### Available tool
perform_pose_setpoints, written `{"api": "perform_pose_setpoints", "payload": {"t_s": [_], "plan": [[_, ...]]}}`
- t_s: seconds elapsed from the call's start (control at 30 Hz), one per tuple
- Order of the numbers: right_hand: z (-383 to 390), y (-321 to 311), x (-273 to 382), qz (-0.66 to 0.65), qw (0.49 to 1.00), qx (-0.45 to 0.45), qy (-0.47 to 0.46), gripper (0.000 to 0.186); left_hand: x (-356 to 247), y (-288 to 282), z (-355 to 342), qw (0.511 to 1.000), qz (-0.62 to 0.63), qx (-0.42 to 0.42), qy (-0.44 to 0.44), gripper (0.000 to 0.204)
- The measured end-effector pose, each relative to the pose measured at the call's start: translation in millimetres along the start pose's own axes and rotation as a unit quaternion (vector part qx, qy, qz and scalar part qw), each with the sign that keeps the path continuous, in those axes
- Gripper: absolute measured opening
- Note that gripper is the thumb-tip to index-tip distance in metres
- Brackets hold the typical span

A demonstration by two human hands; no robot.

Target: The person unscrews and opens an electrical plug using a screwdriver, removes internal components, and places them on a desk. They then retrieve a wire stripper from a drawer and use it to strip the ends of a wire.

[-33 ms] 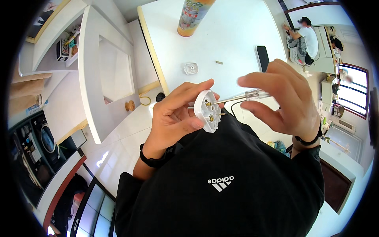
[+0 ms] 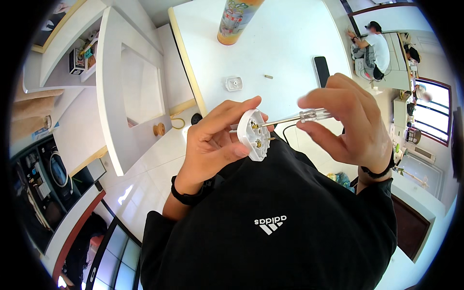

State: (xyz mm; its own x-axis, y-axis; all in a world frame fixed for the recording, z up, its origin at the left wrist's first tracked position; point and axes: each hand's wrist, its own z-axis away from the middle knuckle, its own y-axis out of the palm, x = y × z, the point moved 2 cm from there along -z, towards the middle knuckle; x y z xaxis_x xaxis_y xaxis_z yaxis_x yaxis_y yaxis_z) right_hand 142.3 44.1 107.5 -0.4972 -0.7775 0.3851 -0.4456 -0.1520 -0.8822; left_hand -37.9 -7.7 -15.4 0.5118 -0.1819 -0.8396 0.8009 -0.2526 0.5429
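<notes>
My left hand [image 2: 208, 137] pinches a white plastic electrical fitting [image 2: 248, 137] by its edges, thumb on the near side and fingers behind. Brass terminals show in its open face, and a small screw [image 2: 272, 138] sticks out beside them. From the right, my right hand [image 2: 350, 121] holds a screwdriver [image 2: 309, 116] with a clear handle, thumb below it and forefinger above. Its metal shaft points left, and its tip meets the upper brass terminal. Part of the handle's end is hidden by the right hand.
On the white table [image 2: 280, 43] lie a small white plastic cover [image 2: 234, 83], a little brownish pin [image 2: 268, 76] and a black phone [image 2: 321, 71]. An orange spray can [image 2: 235, 21] stands farther back. A cabinet door [image 2: 116, 96] hangs open at left. Another person [image 2: 377, 50] sits at far right.
My right thumb and forefinger have drawn slightly closer round the screwdriver's handle. The white fitting has shifted very little.
</notes>
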Motion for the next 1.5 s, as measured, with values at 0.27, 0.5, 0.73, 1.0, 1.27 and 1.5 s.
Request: {"api": "perform_pose_setpoints", "payload": {"t_s": [0.27, 0.5, 0.73, 1.0, 1.27, 1.5], "plan": [[5.7, 0.1, 2.5, -0.01, 0.997, 0.051, 0.063, 0.026, -0.9, 2.8, -0.7, 1.0, 0.003, -0.012, 0.027, 0.076], [4.2, 2.8, 2.0, 0.007, 0.997, 0.055, 0.049, 0.029, -0.4, 5.8, 1.1, 1.0, 0.008, 0.0, 0.028, 0.073], [5.8, -2.4, 1.2, 0.02, 0.994, 0.107, 0.031, 0.031, 2.1, -4.1, -0.7, 0.994, 0.029, 0.078, 0.068, 0.061], [6.5, 1.1, 0.8, -0.019, 0.995, 0.081, 0.054, 0.029, 6.3, -2.5, -1.4, 0.994, 0.047, 0.074, 0.06, 0.059], [7.3, 3.3, 6.3, -0.015, 0.992, 0.045, 0.121, 0.028, 6.1, -3.0, -4.4, 0.995, 0.052, 0.076, 0.05, 0.059], [3.8, 1.1, 2.2, -0.001, 0.995, 0.07, 0.064, 0.024, 4.8, 2.5, -3.6, 0.999, 0.027, 0.028, 0.025, 0.065]]}}
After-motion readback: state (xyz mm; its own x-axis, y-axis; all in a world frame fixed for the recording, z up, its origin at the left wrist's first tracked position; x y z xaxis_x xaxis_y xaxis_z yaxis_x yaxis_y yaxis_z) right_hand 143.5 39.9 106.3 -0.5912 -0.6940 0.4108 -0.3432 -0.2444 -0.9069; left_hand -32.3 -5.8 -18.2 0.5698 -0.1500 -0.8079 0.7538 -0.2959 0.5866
